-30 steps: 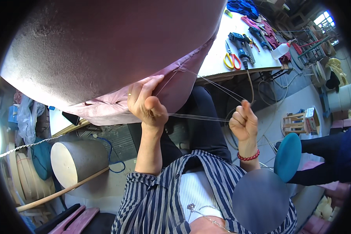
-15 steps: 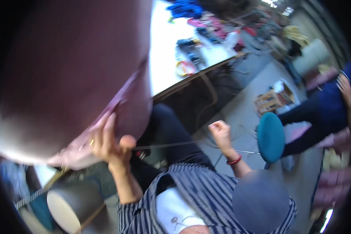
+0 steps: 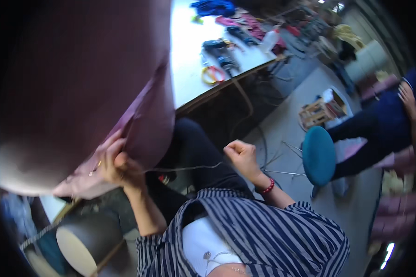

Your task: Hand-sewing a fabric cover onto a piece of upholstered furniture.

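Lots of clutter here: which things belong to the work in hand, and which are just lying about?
In the work: pink upholstery, thread, left hand, right hand.
Apparently just lying or standing about: scissors, blue cloth, bottle, teal stool, wooden crate.

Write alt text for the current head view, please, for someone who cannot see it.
A person's left hand touches a large pink fabric-covered form, a thin thread running from that hand to the closed right hand. Scissors and dark tools lie on a white table beyond; at right, a teal round stool is near another person.
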{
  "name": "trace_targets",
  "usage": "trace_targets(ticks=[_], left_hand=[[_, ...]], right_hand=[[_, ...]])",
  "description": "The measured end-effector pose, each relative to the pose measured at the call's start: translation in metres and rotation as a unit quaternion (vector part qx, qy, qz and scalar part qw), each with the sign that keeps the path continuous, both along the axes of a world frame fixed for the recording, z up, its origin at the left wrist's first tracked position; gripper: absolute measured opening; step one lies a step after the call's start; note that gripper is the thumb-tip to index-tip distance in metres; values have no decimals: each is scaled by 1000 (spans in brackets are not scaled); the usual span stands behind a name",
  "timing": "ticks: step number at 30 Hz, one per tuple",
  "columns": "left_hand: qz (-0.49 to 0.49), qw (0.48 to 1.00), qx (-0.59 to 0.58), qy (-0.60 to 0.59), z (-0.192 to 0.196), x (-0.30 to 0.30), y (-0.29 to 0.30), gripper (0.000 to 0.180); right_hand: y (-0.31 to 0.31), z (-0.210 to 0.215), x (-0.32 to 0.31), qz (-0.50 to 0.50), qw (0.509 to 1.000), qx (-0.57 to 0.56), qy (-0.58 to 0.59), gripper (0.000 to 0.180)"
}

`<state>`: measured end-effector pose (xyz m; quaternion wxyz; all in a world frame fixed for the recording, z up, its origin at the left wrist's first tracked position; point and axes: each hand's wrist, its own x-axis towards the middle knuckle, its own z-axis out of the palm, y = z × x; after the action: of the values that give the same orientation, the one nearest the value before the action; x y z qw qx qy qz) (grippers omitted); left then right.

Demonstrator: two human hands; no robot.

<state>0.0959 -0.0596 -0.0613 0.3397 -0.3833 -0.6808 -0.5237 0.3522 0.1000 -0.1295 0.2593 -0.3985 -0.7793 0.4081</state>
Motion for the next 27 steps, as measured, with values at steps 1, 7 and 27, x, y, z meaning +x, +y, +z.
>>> trace_targets(ticks=[1, 7, 27], left_hand=[[5, 1000, -11, 14, 3, 2, 6, 59], [3, 1000, -12, -20, 2, 0, -10, 69], [21, 1000, -3, 1, -3, -4, -6, 62]], right_hand=[[2, 3, -14, 15, 995, -34, 95, 8], [-16, 88, -116, 190, 965, 96, 155, 17], [-12, 110, -141, 206, 954, 137, 169, 8]])
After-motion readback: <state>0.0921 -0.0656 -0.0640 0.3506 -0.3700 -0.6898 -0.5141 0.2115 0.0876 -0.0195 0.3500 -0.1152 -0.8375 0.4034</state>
